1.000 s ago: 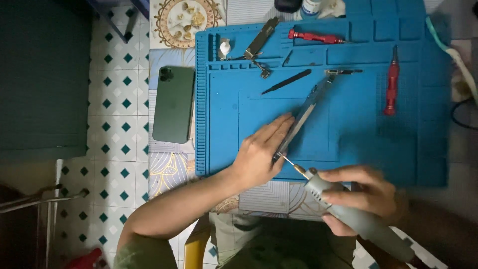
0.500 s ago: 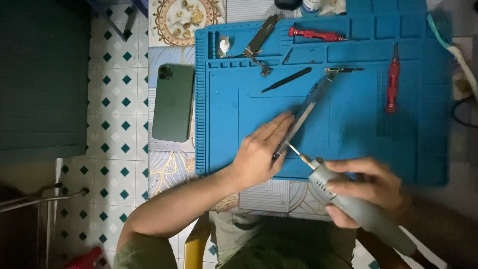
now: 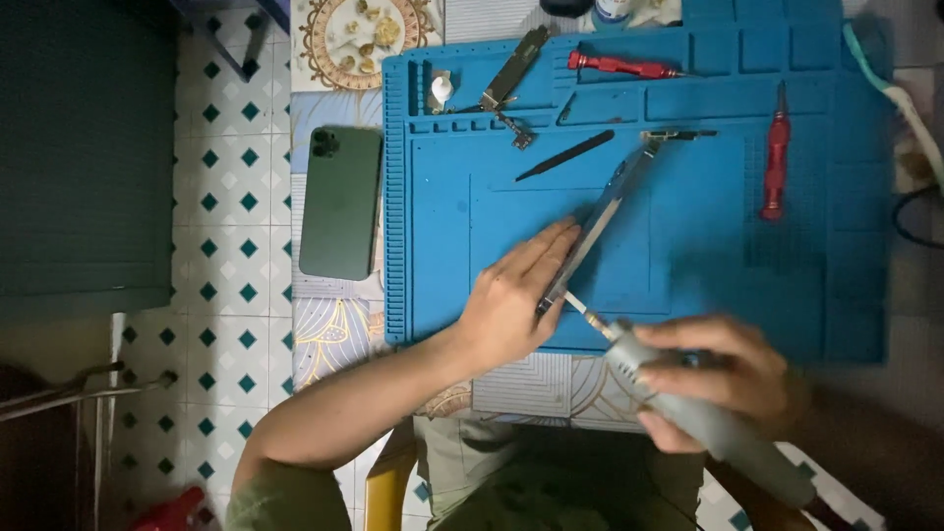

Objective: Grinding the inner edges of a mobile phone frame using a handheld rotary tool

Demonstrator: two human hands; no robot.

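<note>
Grey rotary tool (image 3: 703,418) tip set against a long metal strip (image 3: 595,228) on the blue mat (image 3: 688,275).

Left hand (image 3: 511,305) lying flat, fingers extended, pressing the strip's near end down mid-mat. Right hand (image 3: 723,379) wrapped tight around the tool's body at the mat's near edge. Green phone (image 3: 341,202) face down just left of the mat; red screwdriver (image 3: 776,152) well apart, right.

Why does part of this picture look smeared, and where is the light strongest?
Head view: the right hand and grey rotary tool are motion-blurred; the blue mat and left hand are sharp and brightly lit; the left and right edges fall dark.
</note>
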